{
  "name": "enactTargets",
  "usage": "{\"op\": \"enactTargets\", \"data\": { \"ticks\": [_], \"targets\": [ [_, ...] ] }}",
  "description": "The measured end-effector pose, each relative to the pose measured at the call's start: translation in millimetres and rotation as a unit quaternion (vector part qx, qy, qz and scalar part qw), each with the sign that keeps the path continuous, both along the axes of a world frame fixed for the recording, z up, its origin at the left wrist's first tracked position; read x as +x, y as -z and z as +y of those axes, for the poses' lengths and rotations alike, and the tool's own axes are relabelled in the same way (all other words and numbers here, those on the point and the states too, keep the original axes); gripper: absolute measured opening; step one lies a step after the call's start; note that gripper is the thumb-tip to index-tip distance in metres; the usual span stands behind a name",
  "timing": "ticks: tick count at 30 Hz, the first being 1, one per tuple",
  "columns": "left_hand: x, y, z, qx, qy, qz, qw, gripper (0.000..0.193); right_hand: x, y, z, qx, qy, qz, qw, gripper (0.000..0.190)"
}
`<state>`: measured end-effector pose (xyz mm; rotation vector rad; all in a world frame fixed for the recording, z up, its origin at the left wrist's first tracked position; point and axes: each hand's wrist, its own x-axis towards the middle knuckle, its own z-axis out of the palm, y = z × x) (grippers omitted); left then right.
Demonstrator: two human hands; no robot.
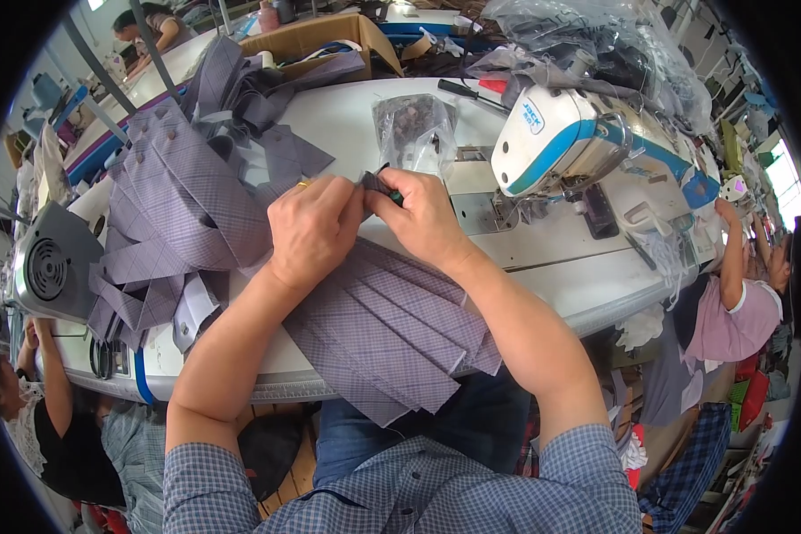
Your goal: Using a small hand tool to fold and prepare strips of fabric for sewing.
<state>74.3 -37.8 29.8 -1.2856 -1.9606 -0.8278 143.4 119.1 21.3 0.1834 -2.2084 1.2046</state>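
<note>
Both hands meet in front of me over the sewing table. My left hand [317,223], with a ring on one finger, pinches a dark bit of plaid fabric [372,181]. My right hand [424,213] grips the same bit from the other side, thumb and forefinger together. A small dark and green item shows at the right fingertips; the fingers hide most of it. Below the hands, several grey-purple plaid fabric strips [387,320] fan over the table's front edge. More plaid pieces with buttons [180,193] are heaped to the left of my left hand.
A white and blue Jack sewing machine [547,143] stands to the right. Behind lie a clear plastic bag of small parts [414,130], a black-handled screwdriver [470,92] and a cardboard box [320,43]. A grey machine housing [57,263] sits at left. Other people work at both sides.
</note>
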Motion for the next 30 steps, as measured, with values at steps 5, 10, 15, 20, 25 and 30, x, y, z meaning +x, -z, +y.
{"op": "enactTargets", "data": {
  "ticks": [5,10,15,20,25,30],
  "targets": [
    [-16,11,-7,0.042,0.036,-0.329,0.943,0.022,-2,2,9,-0.085,-0.001,-0.110,0.990,0.042],
    [-19,11,-7,0.027,0.086,-0.476,0.875,0.025,-6,6,18,-0.081,0.010,-0.133,0.988,0.056],
    [-16,9,-7,0.048,0.114,-0.492,0.862,0.026,-7,8,21,-0.084,0.013,-0.134,0.987,0.058],
    [-13,10,-8,0.039,0.121,-0.495,0.860,0.022,-8,4,23,-0.105,0.011,-0.142,0.984,0.059],
    [4,-8,-8,-0.041,0.028,-0.098,0.994,0.013,-4,-2,32,-0.082,0.016,-0.190,0.978,0.053],
    [31,-14,-8,-0.119,0.060,0.027,0.991,0.013,1,-12,38,-0.099,-0.034,-0.244,0.964,0.017]
  ]
}}
